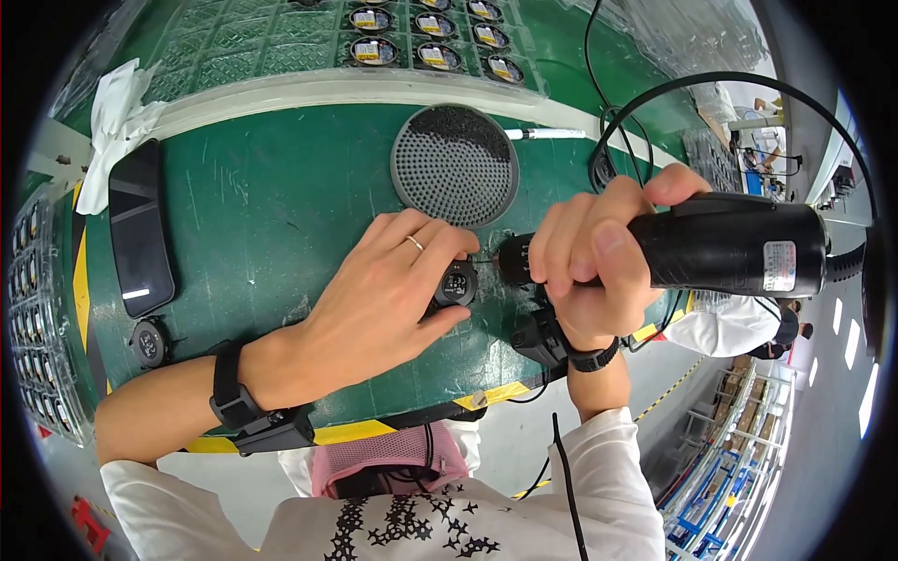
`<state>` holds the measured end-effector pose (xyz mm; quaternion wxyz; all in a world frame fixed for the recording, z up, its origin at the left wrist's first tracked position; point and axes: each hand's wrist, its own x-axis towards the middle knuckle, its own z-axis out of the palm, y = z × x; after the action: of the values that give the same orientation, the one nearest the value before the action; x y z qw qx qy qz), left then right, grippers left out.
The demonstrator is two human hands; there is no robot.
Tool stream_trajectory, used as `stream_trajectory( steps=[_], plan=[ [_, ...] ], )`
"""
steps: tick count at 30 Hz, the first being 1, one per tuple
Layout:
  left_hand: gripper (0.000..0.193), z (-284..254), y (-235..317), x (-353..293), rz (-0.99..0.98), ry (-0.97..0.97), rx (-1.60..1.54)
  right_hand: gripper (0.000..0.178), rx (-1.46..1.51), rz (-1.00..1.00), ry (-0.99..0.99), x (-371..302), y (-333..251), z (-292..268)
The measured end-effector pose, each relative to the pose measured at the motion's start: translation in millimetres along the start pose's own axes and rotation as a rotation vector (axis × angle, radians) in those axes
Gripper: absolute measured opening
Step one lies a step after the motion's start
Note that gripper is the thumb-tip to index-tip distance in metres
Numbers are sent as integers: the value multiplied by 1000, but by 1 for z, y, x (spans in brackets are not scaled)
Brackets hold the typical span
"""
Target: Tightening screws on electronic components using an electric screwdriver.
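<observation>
My left hand (388,280) is closed round a small round black watch case (456,283), pressing it to the green table with fingers and thumb. In my right hand (603,252) is a black electric screwdriver (734,245), lying nearly level with its fingers wrapped round the front part. Its thin bit points left and reaches the upper right edge of the watch case; whether it sits in a screw cannot be told. Just beyond my left hand stands a round grey dimpled dish (454,168), with small black screws heaped along its far side.
A black phone (142,229) and another round watch case (150,343) lie at the left. Behind a white rail (309,91), clear trays hold several round watch parts (374,50). A white pen (547,134) lies beside the dish. The screwdriver's black cable (795,89) arcs overhead at right.
</observation>
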<state>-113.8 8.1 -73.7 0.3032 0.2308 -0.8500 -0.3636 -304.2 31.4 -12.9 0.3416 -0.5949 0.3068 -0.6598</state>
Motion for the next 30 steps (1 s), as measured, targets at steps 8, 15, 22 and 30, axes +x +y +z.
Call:
stream_trajectory(
  steps=[8, 15, 22, 30],
  plan=[
    [51, 0, -2, -1, -8, -13, 14, 41, 2, 24, 2, -1, -1, 1],
    [50, 1, -3, 0, 10, -7, 26, 48, 2, 35, -3, 0, 1, 0],
    [49, 1, -3, 0, 14, 4, 32, 49, 4, 29, -31, -1, 2, 0],
    [51, 0, -4, -1, -6, -11, 17, 48, -12, 41, -39, -1, 2, 2]
  ],
)
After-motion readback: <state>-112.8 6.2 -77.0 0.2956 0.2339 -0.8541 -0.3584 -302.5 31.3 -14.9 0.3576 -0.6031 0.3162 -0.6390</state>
